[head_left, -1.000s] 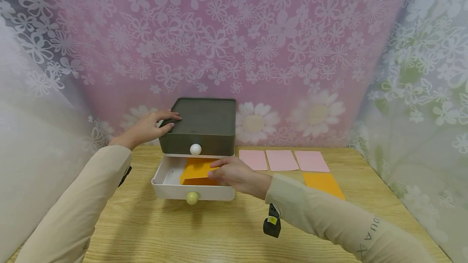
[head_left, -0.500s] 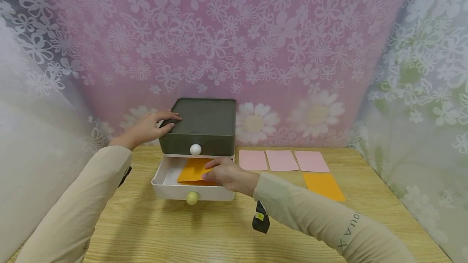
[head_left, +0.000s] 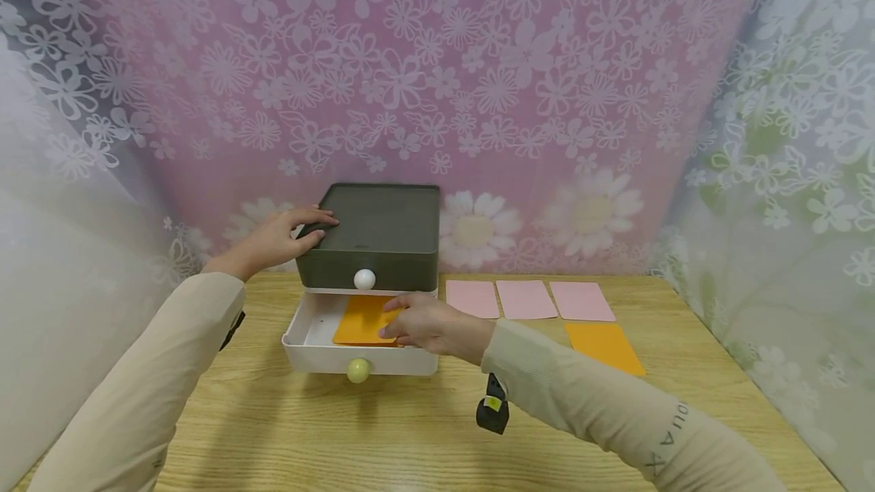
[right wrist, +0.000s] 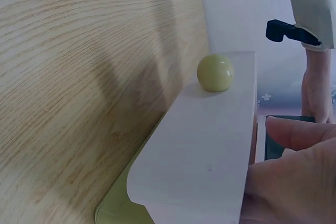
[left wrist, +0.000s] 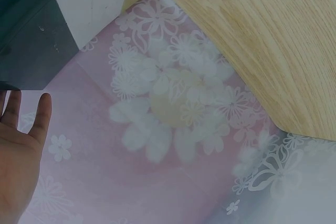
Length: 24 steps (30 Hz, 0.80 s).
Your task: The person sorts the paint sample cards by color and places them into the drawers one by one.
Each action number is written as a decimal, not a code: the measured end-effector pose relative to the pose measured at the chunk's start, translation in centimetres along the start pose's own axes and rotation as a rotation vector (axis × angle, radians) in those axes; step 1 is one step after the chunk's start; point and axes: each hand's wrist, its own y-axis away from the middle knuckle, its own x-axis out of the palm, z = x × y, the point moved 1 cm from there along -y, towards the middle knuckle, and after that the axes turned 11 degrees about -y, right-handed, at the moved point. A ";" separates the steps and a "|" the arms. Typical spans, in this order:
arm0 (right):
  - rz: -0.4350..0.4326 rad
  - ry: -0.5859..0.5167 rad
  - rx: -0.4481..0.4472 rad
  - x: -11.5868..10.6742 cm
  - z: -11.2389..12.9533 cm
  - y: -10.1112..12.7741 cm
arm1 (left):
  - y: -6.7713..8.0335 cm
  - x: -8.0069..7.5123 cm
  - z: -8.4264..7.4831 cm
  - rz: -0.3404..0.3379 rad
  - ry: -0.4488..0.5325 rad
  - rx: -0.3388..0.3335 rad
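My left hand [head_left: 276, 238] rests on the left edge of the dark green top [head_left: 383, 219] of a small drawer box. In the left wrist view its fingertips [left wrist: 42, 111] reach the box's dark side. Below, a white drawer [head_left: 321, 360] with a yellow-green knob [head_left: 358, 370] stands pulled out. An orange card [head_left: 358, 319] lies nearly flat inside it. My right hand [head_left: 434, 325] reaches over the drawer's right side, thumb and curled fingers at the card's right part. In the right wrist view the thumb [right wrist: 294, 132] shows above the drawer wall; the other fingers are mostly hidden.
Right of the box, three pink cards [head_left: 472, 300] lie in a row on the wooden table [head_left: 328, 431]. Another orange card [head_left: 604, 348] lies in front of the rightmost one. A white knob [head_left: 365, 279] sticks out from the upper drawer. Flowered curtains [head_left: 410, 97] hang behind.
The orange card has come down from a tilt to lie nearly flat in the drawer. My right hand moved left with it, then its wrist shifted slightly right. The left hand stays put.
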 end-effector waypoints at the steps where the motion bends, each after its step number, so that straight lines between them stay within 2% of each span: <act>1: 0.002 0.004 0.000 0.0 0.1 0.1 | 0.0 0.0 0.0 0.000 0.000 0.000; 10: 0.002 0.095 -0.050 -1.0 0.9 1.6 | -0.1 -0.1 0.0 0.004 -0.001 0.003; 16: 0.006 0.083 -0.103 -2.2 1.0 2.6 | -0.1 -0.1 0.0 0.010 -0.012 -0.017; 19: -0.013 0.115 -0.159 -3.2 1.0 3.2 | -0.1 0.0 0.1 0.007 -0.022 -0.012; 24: -0.063 0.216 -0.317 -5.9 0.4 4.1 | -0.1 0.0 0.1 0.005 -0.020 -0.010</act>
